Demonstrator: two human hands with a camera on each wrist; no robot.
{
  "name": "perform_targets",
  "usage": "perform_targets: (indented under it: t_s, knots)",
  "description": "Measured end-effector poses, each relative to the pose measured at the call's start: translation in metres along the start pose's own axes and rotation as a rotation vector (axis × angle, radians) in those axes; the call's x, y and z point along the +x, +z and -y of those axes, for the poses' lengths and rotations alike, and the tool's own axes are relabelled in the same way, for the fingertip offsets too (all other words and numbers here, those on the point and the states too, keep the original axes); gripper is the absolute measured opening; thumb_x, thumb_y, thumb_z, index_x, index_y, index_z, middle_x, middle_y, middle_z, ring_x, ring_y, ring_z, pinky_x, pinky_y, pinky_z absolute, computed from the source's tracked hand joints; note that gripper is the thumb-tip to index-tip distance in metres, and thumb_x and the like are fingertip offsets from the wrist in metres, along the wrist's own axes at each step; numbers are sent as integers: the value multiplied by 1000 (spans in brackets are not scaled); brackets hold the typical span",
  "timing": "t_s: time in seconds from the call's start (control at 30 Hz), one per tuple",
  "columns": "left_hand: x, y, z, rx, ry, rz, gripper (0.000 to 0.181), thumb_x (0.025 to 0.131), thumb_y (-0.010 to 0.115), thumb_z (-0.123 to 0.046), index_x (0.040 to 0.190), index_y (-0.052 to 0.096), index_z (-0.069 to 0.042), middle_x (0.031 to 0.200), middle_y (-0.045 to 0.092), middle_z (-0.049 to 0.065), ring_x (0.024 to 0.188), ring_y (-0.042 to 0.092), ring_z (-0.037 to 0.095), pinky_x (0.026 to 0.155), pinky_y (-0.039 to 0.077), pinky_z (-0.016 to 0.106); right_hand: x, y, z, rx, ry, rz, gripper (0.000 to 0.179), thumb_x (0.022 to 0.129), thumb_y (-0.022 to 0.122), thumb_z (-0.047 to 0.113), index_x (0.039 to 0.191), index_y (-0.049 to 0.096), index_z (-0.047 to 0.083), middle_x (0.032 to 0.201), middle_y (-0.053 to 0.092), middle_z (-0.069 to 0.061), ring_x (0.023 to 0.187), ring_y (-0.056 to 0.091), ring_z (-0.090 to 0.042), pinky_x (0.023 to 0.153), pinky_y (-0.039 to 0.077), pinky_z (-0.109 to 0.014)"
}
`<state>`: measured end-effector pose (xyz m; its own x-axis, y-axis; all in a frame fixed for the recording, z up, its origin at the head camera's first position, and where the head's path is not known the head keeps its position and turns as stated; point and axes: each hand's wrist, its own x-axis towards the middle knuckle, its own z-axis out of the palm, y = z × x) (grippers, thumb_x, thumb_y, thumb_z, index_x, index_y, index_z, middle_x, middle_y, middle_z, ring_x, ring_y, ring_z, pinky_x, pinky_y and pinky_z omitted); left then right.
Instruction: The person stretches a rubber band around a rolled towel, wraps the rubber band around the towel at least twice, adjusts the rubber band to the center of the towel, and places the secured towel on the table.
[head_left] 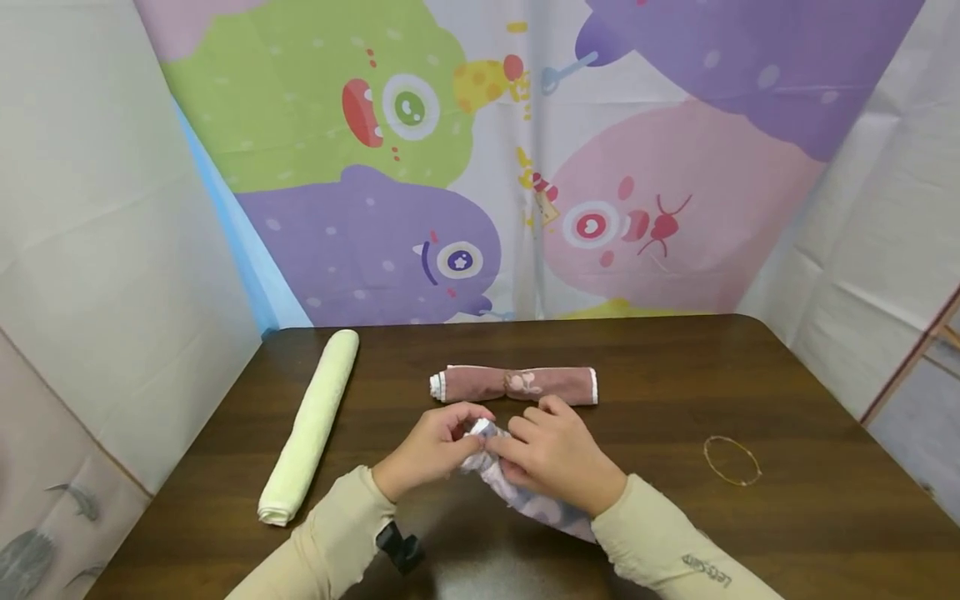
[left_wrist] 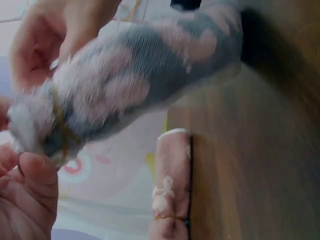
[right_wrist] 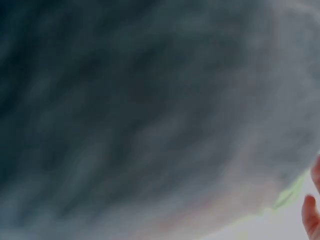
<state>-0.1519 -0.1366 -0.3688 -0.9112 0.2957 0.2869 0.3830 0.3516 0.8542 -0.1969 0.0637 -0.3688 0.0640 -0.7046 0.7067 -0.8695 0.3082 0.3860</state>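
Note:
A rolled towel point(head_left: 540, 510), grey with pink patches, is held up over the table in both hands. At its left end my left hand point(head_left: 431, 446) pinches the bunched tip between thumb and fingers. My right hand point(head_left: 562, 454) grips the same roll just beside that, fingers bent over it. In the left wrist view a thin yellowish rubber band point(left_wrist: 60, 115) crosses the towel near this end. Close-up towel cloth fills most of the right wrist view, blurred, with fingertips point(right_wrist: 310, 215) at the right edge.
Behind the hands lies a rolled dusty-pink towel point(head_left: 472, 385), with a band point(left_wrist: 170, 218) round its middle. A long pale yellow rolled towel point(head_left: 311, 429) lies at the left. On the right of the dark wooden table point(head_left: 645, 358) is a loose rubber band point(head_left: 742, 483).

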Motion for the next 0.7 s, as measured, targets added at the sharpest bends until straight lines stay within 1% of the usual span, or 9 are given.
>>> perform_targets:
  t_s: [0.17,0.23,0.3,0.4,0.47,0.53,0.6,0.67,0.7]
  knots:
    - [4,2,1,-28,-67,-30,20,88,55,5,106,60,9,62,53,1,37,40,7,36,38,24,1,7,2,-85,35,18,8,82,68,20,89,70,18,66,59,3,61,54,-14,73,43,-36]
    - [4,3,2,-27,-56,-39,20,87,54,7,107,57,8,70,58,8,40,41,7,36,39,24,0,11,2,-100,44,33,7,83,67,21,89,68,18,66,59,3,61,54,-14,75,44,-37]
    - [4,4,3,-34,-30,-33,21,87,53,8,108,53,8,82,62,15,42,42,8,36,40,26,-2,14,2,-98,54,45,8,81,70,19,88,67,18,65,59,4,60,54,-14,75,44,-38]
    - [3,3,7,-8,63,9,22,89,53,7,111,50,6,96,60,21,49,45,7,40,43,26,-5,16,2,-60,86,61,14,76,76,18,85,66,17,67,60,4,61,55,-13,74,44,-38]
    - [2,1,9,30,137,60,26,89,57,4,113,51,5,98,59,18,59,50,7,48,47,27,-6,16,2,-30,112,66,17,73,78,18,84,65,17,68,62,4,61,56,-14,74,43,-38]
    - [1,-2,13,120,218,106,31,87,64,-2,116,55,2,100,59,12,72,54,8,59,50,27,-7,16,3,-2,129,67,15,74,76,18,83,64,17,68,63,4,61,56,-13,73,42,-37]
    - [1,-5,14,231,290,130,40,82,73,-9,118,58,-2,107,61,8,86,56,9,72,50,28,-8,16,3,18,137,63,11,76,73,17,82,64,17,68,63,4,60,55,-13,71,41,-36]
    - [0,-8,15,340,353,128,46,78,78,-15,119,59,-5,109,62,4,93,56,10,77,49,28,-8,15,2,34,139,56,7,79,69,17,82,63,17,67,64,4,58,54,-12,68,39,-34]
    - [-1,-8,15,385,381,121,47,77,79,-16,119,60,-7,109,62,3,91,55,10,76,49,28,-9,15,2,44,139,54,6,79,68,17,82,63,17,66,63,4,57,54,-12,67,38,-34]
